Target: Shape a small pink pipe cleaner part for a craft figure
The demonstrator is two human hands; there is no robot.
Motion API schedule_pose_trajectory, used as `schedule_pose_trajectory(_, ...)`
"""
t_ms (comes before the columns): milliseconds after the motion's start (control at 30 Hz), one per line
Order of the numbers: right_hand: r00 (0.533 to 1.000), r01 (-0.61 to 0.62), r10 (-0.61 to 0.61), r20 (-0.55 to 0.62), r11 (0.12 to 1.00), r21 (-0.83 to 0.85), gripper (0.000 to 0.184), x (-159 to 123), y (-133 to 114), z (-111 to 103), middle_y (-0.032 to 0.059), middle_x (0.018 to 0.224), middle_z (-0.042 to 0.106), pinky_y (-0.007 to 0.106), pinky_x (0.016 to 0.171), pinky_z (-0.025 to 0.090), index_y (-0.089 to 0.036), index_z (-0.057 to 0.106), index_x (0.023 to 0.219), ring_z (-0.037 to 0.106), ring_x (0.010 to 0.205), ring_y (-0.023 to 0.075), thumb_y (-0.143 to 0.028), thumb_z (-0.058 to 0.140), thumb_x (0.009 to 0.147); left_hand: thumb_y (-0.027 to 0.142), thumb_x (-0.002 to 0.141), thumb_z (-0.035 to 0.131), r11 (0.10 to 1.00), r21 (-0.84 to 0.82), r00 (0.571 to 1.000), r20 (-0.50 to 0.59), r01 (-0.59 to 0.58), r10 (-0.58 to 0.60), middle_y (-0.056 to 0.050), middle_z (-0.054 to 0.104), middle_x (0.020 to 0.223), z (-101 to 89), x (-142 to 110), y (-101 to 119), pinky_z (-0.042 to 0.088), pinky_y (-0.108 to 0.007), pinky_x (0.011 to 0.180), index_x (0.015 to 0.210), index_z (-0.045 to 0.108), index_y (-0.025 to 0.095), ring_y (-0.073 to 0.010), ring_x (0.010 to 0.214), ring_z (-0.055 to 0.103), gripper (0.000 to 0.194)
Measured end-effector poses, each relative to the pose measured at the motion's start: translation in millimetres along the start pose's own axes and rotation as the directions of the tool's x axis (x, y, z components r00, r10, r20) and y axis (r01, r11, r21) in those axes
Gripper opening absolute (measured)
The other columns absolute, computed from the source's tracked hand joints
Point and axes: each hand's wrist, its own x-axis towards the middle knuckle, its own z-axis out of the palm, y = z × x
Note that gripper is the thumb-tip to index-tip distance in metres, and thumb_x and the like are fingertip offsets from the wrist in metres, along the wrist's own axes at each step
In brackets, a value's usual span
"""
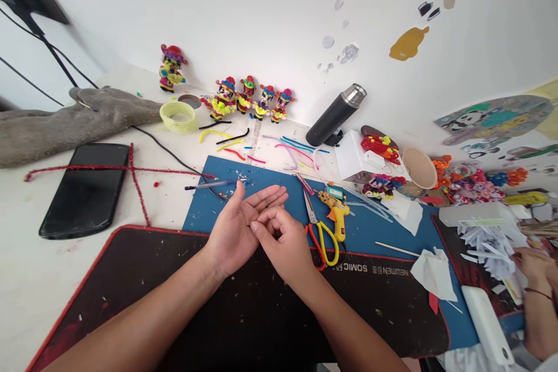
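My left hand [235, 229] is turned palm up with its fingers stretched out above the dark mouse pad [196, 319]. Over that palm, my right hand [288, 250] has its thumb and curled fingers pinched together; whatever is between them is too small or hidden to make out. Just right of it lie scissors [321, 241] with one red and one yellow handle, and a yellow glue gun [337, 215]. A pen [213, 184] rests behind my left hand on the blue mat [279, 177]. Dark red pipe cleaners [139, 192] cross over a black phone [87, 192] at the left.
Several colourful pipe-cleaner figures [224, 99] stand along the wall. Cut coloured pieces [296, 151], a tape roll [178, 118] and a tilted black flask [335, 115] lie nearer. Driftwood [78, 119] fills the back left. Another person's hand [538, 273] is beside paper strips [494, 247] at the right.
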Motion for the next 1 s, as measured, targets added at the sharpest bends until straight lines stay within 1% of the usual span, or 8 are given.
schedule_pose_trajectory(67, 1.0, 0.0, 0.0, -0.007, 1.0, -0.004, 0.013, 0.6, -0.7, 0.2, -0.0063, 0.058, 0.053, 0.027, 0.054, 0.036, -0.023, 0.064, 0.084, 0.047, 0.053, 0.013, -0.033, 0.067, 0.092, 0.054, 0.106, 0.046, 1.0, 0.006, 1.0, -0.004, -0.001, 0.001, -0.022, 0.069, 0.142, 0.3, -0.5, 0.1, 0.034, -0.042, 0.128, 0.128, 0.072, 0.006, -0.0326, 0.149, 0.05, 0.059)
schedule_pose_trajectory(200, 1.0, -0.004, 0.004, -0.011, 1.0, 0.003, 0.013, 1.1, -0.7, 0.8, -0.0062, 0.059, 0.053, 0.027, 0.055, 0.037, -0.023, 0.065, 0.086, 0.048, 0.053, 0.0132, -0.034, 0.067, 0.093, 0.053, 0.107, 0.043, 1.0, 0.007, 1.0, -0.024, 0.001, -0.001, -0.023, 0.069, 0.142, 1.0, -0.9, 0.5, 0.036, -0.042, 0.128, 0.125, 0.073, 0.004, -0.0327, 0.148, 0.051, 0.06)
schedule_pose_trajectory(467, 1.0, -0.01, 0.009, -0.01, 1.0, -0.004, 0.014, 1.2, -0.1, 2.3, -0.0063, 0.057, 0.052, 0.027, 0.054, 0.037, -0.023, 0.063, 0.084, 0.047, 0.052, 0.0134, -0.034, 0.067, 0.092, 0.054, 0.104, 0.051, 1.0, 0.017, 1.0, 0.011, -0.006, 0.005, -0.022, 0.069, 0.142, -1.9, 0.1, -0.1, 0.033, -0.042, 0.129, 0.128, 0.073, 0.008, -0.033, 0.151, 0.048, 0.057)
schedule_pose_trajectory(600, 1.0, -0.005, 0.005, -0.017, 1.0, 0.024, 0.014, 0.2, 2.3, 1.5, -0.0057, 0.059, 0.053, 0.027, 0.054, 0.038, -0.023, 0.064, 0.087, 0.048, 0.053, 0.0136, -0.035, 0.067, 0.093, 0.054, 0.106, 0.048, 1.0, -0.001, 1.0, -0.001, -0.001, 0.001, -0.022, 0.07, 0.141, -0.7, 0.0, 0.0, 0.033, -0.042, 0.129, 0.125, 0.074, 0.008, -0.0329, 0.15, 0.048, 0.057)
schedule_pose_trajectory(733, 0.998, 0.019, -0.017, -0.058, 0.999, 0.032, 0.015, 1.0, 4.5, -5.3, -0.0046, 0.062, 0.055, 0.027, 0.055, 0.039, -0.022, 0.066, 0.091, 0.05, 0.055, 0.0141, -0.037, 0.065, 0.095, 0.054, 0.108, 0.042, 0.999, -0.035, 1.0, -0.012, -0.002, 0.001, -0.023, 0.068, 0.143, 1.9, -0.3, 0.6, 0.036, -0.043, 0.128, 0.127, 0.072, 0.005, -0.0328, 0.149, 0.05, 0.061)
schedule_pose_trajectory(833, 0.996, 0.027, -0.026, -0.08, 1.0, 0.012, 0.017, 3.6, 5.8, -14.4, -0.0038, 0.063, 0.057, 0.027, 0.055, 0.04, -0.022, 0.068, 0.094, 0.05, 0.056, 0.0147, -0.039, 0.064, 0.096, 0.057, 0.108, 0.041, 0.999, -0.047, 1.0, 0.006, -0.014, 0.015, -0.024, 0.066, 0.146, 1.4, 0.0, 0.2, 0.037, -0.043, 0.127, 0.13, 0.07, 0.005, -0.033, 0.148, 0.05, 0.064)
schedule_pose_trajectory(1000, 0.993, 0.037, -0.044, -0.106, 0.996, -0.076, 0.016, 8.8, 8.6, -28.9, -0.0059, 0.06, 0.052, 0.027, 0.055, 0.037, -0.022, 0.069, 0.095, 0.048, 0.055, 0.0141, -0.037, 0.065, 0.096, 0.063, 0.106, 0.039, 0.999, -0.029, 0.999, 0.037, -0.013, 0.014, -0.025, 0.064, 0.148, -2.1, 1.1, -1.4, 0.042, -0.041, 0.123, 0.125, 0.073, 0.004, -0.034, 0.147, 0.052, 0.07)
